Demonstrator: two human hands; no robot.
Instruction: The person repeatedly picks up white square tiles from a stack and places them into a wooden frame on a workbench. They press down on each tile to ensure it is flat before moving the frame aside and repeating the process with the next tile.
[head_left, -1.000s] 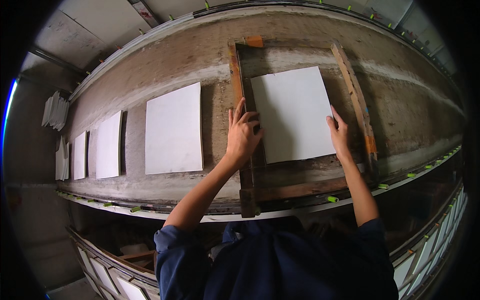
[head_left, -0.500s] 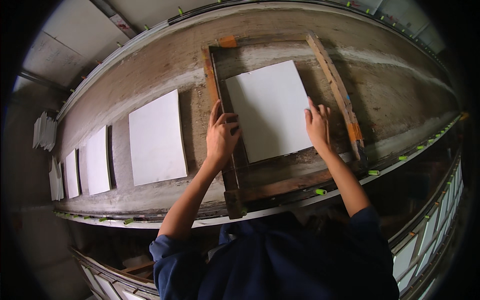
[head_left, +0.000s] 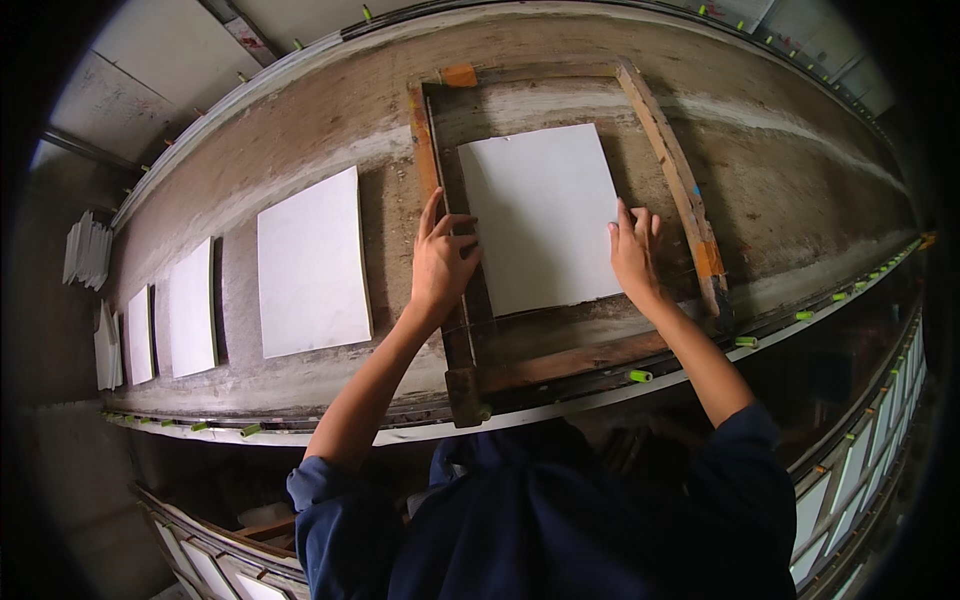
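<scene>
A white rectangular sheet (head_left: pixel 540 215) lies flat inside a wooden frame (head_left: pixel 672 165) on a long stained table (head_left: pixel 800 190). My left hand (head_left: pixel 440 262) rests open, fingers spread, on the frame's left rail, its fingertips touching the sheet's left edge. On the sheet's lower right corner lies my right hand (head_left: pixel 634 250), flat, with its fingers pointing away from me. Neither hand grips anything. Both forearms come up from dark blue sleeves at the bottom of the view.
Left of the frame, several more white sheets (head_left: pixel 312 265) lie in a row on the table. A stack of white sheets (head_left: pixel 88 250) stands at the far left. Small green pegs (head_left: pixel 640 376) dot the table's near edge. Shelves of white tiles (head_left: pixel 860 470) sit below right.
The whole view has shifted as my head moved. My right hand slid a little down the sheet's right edge toward its lower corner. My left hand stays on the frame's left rail.
</scene>
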